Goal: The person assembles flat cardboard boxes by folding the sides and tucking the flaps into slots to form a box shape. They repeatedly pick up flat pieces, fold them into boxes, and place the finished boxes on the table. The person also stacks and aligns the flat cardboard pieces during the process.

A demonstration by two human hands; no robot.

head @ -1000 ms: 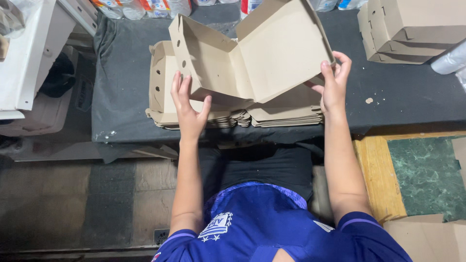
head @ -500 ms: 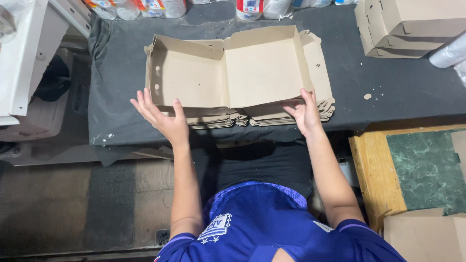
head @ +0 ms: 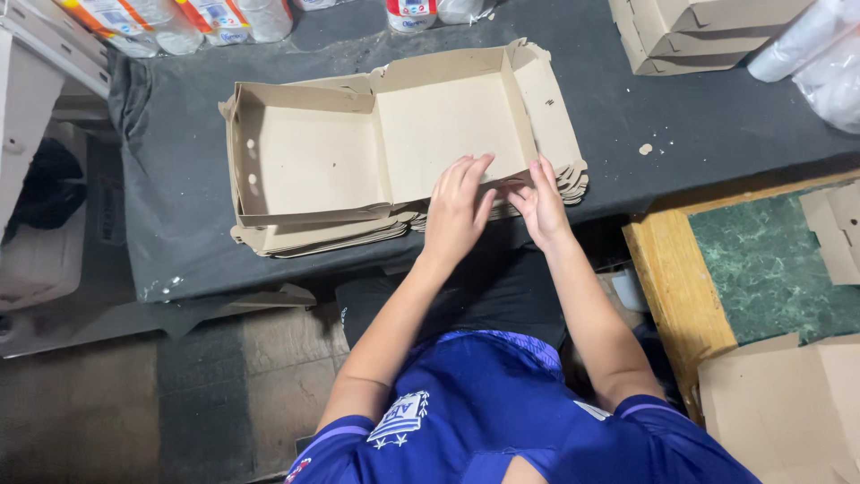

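Tan cardboard box (head: 385,143), dark grey tablecloth (head: 699,125), blue shirt (head: 502,412)

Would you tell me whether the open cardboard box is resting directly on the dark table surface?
No, the open cardboard box lies on top of a stack of flat cardboard blanks, which rests on the dark table.

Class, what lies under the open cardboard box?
A stack of flat cardboard blanks lies under the box; only its edges show. Both hands cover the near edge.

I see even, moderate light from above, brightest on the open cardboard box (head: 394,143); the dark tabletop (head: 717,125) and near floor sit dim. Focus is sharp, with no glare.
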